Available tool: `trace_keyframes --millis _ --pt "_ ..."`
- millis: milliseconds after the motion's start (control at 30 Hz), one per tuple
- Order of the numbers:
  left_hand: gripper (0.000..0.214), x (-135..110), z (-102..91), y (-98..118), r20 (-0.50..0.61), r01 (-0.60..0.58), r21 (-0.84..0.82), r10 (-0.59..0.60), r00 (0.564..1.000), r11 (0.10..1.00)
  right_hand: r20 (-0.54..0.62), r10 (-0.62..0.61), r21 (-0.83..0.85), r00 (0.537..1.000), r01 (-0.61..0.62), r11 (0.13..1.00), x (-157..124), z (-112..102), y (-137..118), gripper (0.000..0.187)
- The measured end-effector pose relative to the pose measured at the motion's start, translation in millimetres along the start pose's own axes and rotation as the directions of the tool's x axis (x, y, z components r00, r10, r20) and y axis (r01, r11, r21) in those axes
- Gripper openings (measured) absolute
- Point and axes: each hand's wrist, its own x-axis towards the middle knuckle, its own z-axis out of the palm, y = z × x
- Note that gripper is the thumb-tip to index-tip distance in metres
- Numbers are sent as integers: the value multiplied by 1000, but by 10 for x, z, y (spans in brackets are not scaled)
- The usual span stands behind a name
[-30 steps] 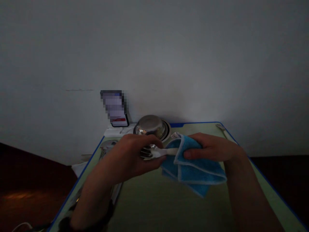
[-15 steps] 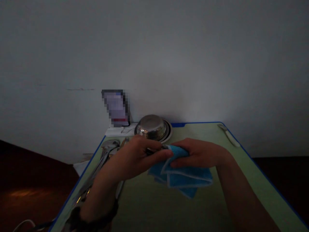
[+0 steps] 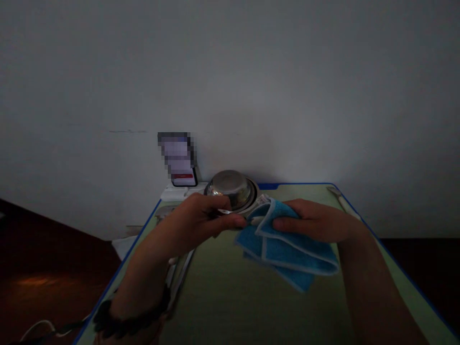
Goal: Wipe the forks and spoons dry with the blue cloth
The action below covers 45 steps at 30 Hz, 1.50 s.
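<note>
My right hand (image 3: 318, 220) grips a folded blue cloth (image 3: 298, 254) with white edging, thumb on top, and its loose corners hang over the table. Between thumb and fingers, my left hand (image 3: 201, 220) pinches the metal end of a small utensil (image 3: 256, 220). Its pale part runs to the right into the fold of the cloth; with much of it covered, I cannot tell its exact kind. Both hands are above the table, close together, in front of an upturned steel bowl (image 3: 230, 184).
Metal utensils (image 3: 181, 275) lie along the table's left side, partly behind my left arm. A phone (image 3: 181, 160) leans upright at the back left on a white object (image 3: 174, 193). At the far right corner lies a pale-handled tool (image 3: 343, 200). A wall stands behind the green table (image 3: 251, 306).
My right hand and the cloth have moved right, away from my left hand. More of the utensil now shows between them, including its pale part. The view has shifted slightly.
</note>
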Motion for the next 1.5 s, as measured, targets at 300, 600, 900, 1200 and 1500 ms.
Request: trace_keyframes --millis 300,600,900,1200,1500 --pt "28 52 110 -70 2 42 186 -43 999 982 -233 77 -84 969 -99 992 -48 3 -2 38" --pt "35 -58 5 -4 -73 31 99 -24 997 995 -263 92 22 960 -90 996 -79 20 3 32" --pt "23 -101 -59 84 11 45 103 -46 999 994 -156 -59 -85 986 46 995 -39 -17 -27 24" --pt "25 -88 -39 148 -72 66 148 -56 996 987 -104 -83 -23 991 81 996 -41 7 -41 28" --pt "20 -127 -70 65 -117 64 187 -43 992 980 -94 -33 -8 995 33 999 -61 -10 43 24"
